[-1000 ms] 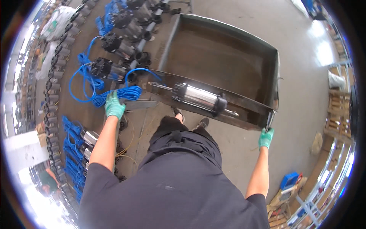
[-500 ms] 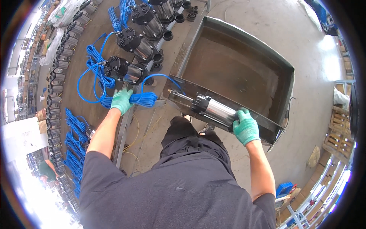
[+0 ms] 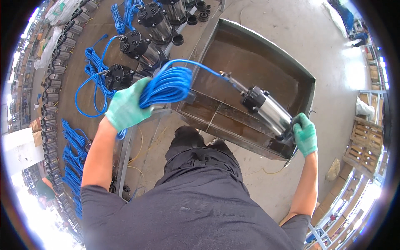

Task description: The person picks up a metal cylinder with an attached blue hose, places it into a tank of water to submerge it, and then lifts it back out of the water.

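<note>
I see the left hand (image 3: 128,105) clenched around a blue cable coil (image 3: 168,85). The right hand (image 3: 306,134) grips one end of a silver motor (image 3: 271,115) above the metal tank (image 3: 255,58).

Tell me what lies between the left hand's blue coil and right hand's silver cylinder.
In the head view, one blue strand arches from the coil toward the metal rod on the cylinder.

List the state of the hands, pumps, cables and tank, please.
Left hand: closed around the cable coil.
Cable coil: bundled, one strand running to the held pump.
Right hand: gripping the held pump's black end.
Held pump: slanting across the view, cable attached.
Tank: open-topped.
Bench pumps: in a row.
Loose cables: bundled.
</note>
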A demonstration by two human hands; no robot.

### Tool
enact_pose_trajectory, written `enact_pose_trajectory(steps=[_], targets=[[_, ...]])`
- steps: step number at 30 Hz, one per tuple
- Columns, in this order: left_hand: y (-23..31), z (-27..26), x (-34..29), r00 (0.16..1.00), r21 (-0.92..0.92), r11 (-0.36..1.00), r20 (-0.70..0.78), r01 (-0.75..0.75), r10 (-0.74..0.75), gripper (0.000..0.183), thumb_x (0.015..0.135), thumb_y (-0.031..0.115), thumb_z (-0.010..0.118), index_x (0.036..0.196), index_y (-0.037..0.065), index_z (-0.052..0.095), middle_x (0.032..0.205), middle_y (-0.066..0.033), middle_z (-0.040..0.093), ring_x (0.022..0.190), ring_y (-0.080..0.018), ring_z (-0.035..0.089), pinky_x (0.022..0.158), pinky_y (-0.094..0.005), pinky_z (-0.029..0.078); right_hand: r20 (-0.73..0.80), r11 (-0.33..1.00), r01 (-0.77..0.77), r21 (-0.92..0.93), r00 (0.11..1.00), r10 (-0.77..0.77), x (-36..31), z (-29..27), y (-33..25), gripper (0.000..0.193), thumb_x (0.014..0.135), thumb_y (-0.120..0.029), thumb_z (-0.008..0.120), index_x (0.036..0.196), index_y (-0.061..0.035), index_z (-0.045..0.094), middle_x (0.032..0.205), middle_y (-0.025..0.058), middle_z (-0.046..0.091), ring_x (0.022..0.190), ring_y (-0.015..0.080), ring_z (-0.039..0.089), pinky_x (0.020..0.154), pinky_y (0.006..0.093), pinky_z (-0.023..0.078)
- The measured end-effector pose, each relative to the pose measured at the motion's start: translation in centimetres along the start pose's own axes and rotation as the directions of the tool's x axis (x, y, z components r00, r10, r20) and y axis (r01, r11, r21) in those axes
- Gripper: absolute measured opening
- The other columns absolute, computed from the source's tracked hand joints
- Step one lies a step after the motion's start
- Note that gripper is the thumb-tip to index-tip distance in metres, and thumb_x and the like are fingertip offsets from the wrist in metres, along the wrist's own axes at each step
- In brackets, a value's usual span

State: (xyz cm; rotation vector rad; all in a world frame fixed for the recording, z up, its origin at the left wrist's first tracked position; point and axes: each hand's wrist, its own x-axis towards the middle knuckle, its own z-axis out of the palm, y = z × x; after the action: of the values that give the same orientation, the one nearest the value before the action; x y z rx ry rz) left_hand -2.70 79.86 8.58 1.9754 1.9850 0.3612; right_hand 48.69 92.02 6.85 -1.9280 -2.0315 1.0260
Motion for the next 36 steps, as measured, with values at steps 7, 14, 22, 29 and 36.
enact_pose_trajectory(steps=[7, 14, 22, 29, 36], targets=[[-0.7, 8.8, 11.6, 1.000, 0.151, 0.988, 0.022, 0.014, -0.017, 0.065, 0.079, 0.024, 0.071, 0.140, 0.013, 0.053, 0.132, -0.0157, 0.062, 0.106, -0.0380, 0.066, 0.090, -0.0466, 0.055, -0.051, 0.899, 0.005, -0.438, 0.998, -0.031, 9.2, 5.6, 3.3, 0.019, 0.090, -0.021, 0.061, 0.103, -0.0083, 0.064, 0.102, 0.0217, 0.070, 0.099, 0.0438, 0.065, 0.084, 0.0500, 0.052], [-4.0, 13.6, 15.9, 0.994, 0.221, 0.975, 0.094, 0.030, -0.051, 0.071, 0.081, 0.027, 0.071, 0.146, 0.009, 0.048, 0.135, -0.0191, 0.060, 0.117, -0.0374, 0.061, 0.098, -0.0452, 0.052, 0.010, 0.873, 0.029, -0.487, 1.000, -0.028, 15.0, 11.5, 5.1, 0.020, 0.089, -0.023, 0.061, 0.105, -0.0114, 0.065, 0.105, 0.0178, 0.071, 0.101, 0.0395, 0.067, 0.086, 0.0488, 0.053], [-4.9, 14.4, 17.0, 0.995, 0.252, 0.967, 0.101, -0.046, 0.021, 0.074, 0.078, 0.027, 0.077, 0.146, 0.012, 0.050, 0.128, -0.0171, 0.062, 0.115, -0.0356, 0.062, 0.098, -0.0450, 0.052, -0.032, 0.866, -0.014, -0.500, 0.999, -0.003, 18.4, 17.5, 6.3, 0.036, 0.089, -0.024, 0.065, 0.123, -0.0129, 0.057, 0.126, 0.0167, 0.061, 0.105, 0.0406, 0.067, 0.087, 0.0499, 0.055], [-4.7, 16.2, 17.8, 0.996, 0.309, 0.947, 0.052, -0.083, 0.070, 0.075, 0.079, 0.026, 0.076, 0.148, 0.016, 0.049, 0.119, -0.0129, 0.064, 0.106, -0.0346, 0.063, 0.092, -0.0461, 0.053, -0.095, 0.865, -0.050, -0.499, 0.995, 0.002, 19.3, 20.0, 6.2, 0.037, 0.087, -0.013, 0.064, 0.124, -0.0096, 0.058, 0.130, 0.0203, 0.058, 0.100, 0.0429, 0.068, 0.084, 0.0506, 0.057], [-6.1, 17.4, 18.0, 1.000, 0.408, 0.913, -0.005, -0.022, 0.027, 0.071, 0.082, 0.036, 0.075, 0.146, 0.015, 0.052, 0.117, -0.0135, 0.066, 0.105, -0.0323, 0.063, 0.091, -0.0455, 0.051, -0.019, 0.852, 0.060, -0.520, 0.996, -0.082, 18.5, 19.7, 7.3, 0.035, 0.088, -0.004, 0.059, 0.122, -0.0050, 0.059, 0.129, 0.0224, 0.057, 0.104, 0.0400, 0.067, 0.089, 0.0485, 0.056]])
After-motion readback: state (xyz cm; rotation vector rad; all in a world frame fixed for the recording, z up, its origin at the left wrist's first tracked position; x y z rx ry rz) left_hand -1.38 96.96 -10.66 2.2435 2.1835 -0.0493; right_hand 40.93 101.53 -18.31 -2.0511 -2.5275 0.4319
